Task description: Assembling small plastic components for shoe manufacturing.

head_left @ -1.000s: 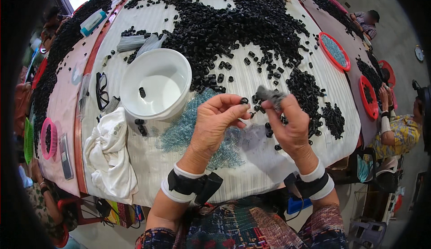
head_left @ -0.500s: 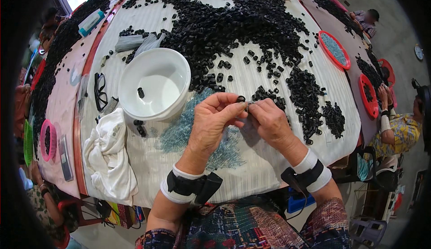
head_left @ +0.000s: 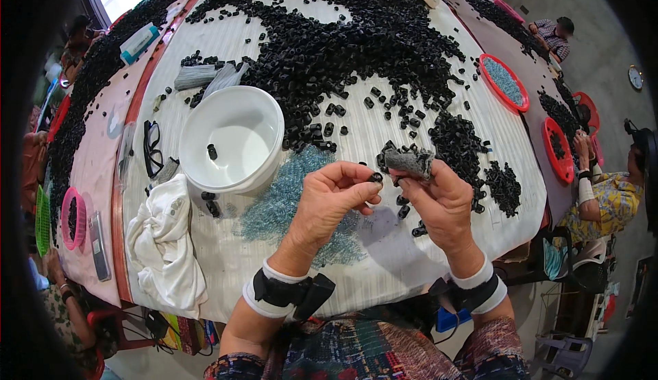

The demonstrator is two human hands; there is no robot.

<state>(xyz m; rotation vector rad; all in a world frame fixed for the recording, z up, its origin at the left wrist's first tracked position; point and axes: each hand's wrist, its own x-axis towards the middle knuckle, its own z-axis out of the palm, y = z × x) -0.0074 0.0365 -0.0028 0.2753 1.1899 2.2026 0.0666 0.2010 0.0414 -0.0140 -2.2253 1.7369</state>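
Over the near middle of the table, my left hand (head_left: pixel 321 205) pinches a small black cylindrical part (head_left: pixel 375 177) between thumb and fingertips. Just right of it, my right hand (head_left: pixel 444 208) grips a rough grey cloth roll (head_left: pixel 410 163), with dark material at its near end that I cannot make out. The two hands are close together but apart. Below and left of them lies a spread of tiny translucent blue pieces (head_left: pixel 274 205). A white bowl (head_left: pixel 269 167) with one black part (head_left: pixel 212 151) inside stands to the left.
A large heap of black parts (head_left: pixel 343 44) covers the far table, with smaller piles (head_left: pixel 504 188) at right. Eyeglasses (head_left: pixel 152 148), a white cloth (head_left: pixel 164 243) and grey bundles (head_left: pixel 199 77) lie at left. A red tray of blue pieces (head_left: pixel 526 99) sits at right. Other people work alongside.
My hands have moved apart from their earlier contact. The right hand now shows the grey cloth roll raised in its grip; the left still pinches the black part.
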